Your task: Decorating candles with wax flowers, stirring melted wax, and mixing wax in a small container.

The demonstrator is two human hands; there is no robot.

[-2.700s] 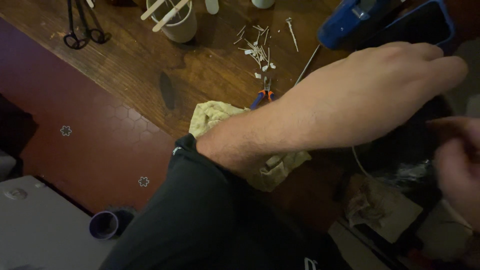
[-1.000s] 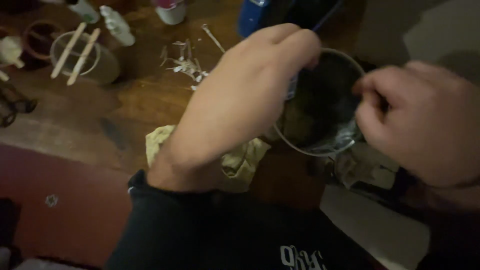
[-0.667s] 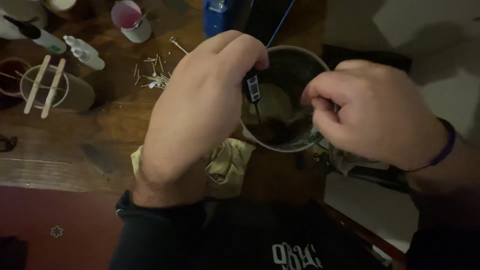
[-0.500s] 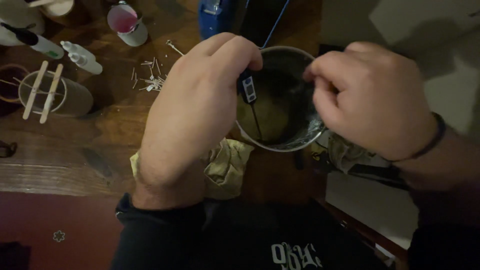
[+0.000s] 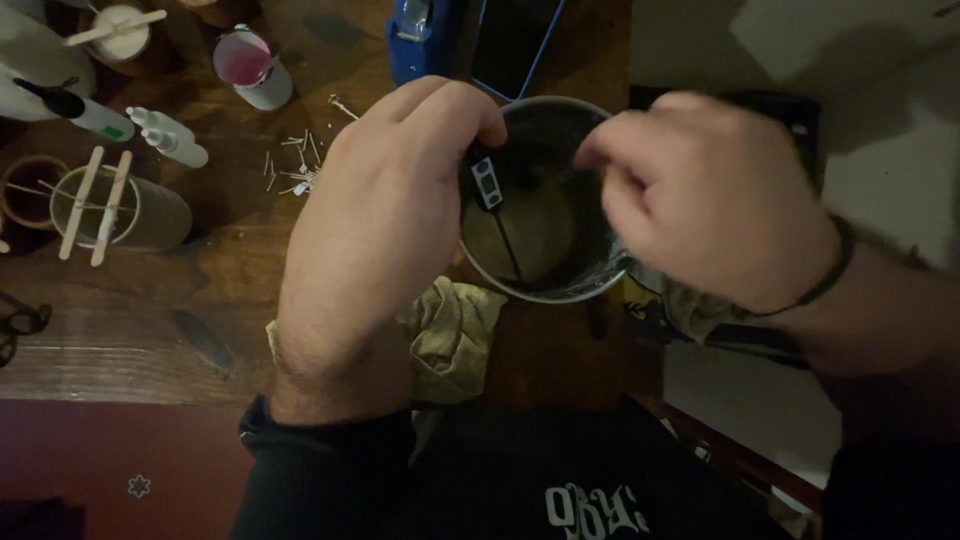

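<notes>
A round metal pot (image 5: 585, 285) stands on the wooden table and holds a pale liquid. My left hand (image 5: 385, 225) reaches over the pot's left rim. Its fingertips are shut on a small black digital probe thermometer (image 5: 487, 186), whose thin probe dips into the liquid. My right hand (image 5: 710, 200), with a dark band at the wrist, hovers over the pot's right side. Its fingers are pinched together and blurred, so I cannot make out whether they hold anything.
A crumpled yellow cloth (image 5: 450, 335) lies in front of the pot. To the left are a glass jar (image 5: 150, 215) with two wooden sticks across it, small white dropper bottles (image 5: 168, 136), a pink-filled cup (image 5: 250, 68) and scattered wick bits (image 5: 295, 170). Behind the pot lie a blue tool (image 5: 420, 35) and a dark phone (image 5: 515, 40).
My left hand has come to the pot's rim and stays there with the thermometer. My right hand has shifted about above the pot's right side. The view has swung over the pot.
</notes>
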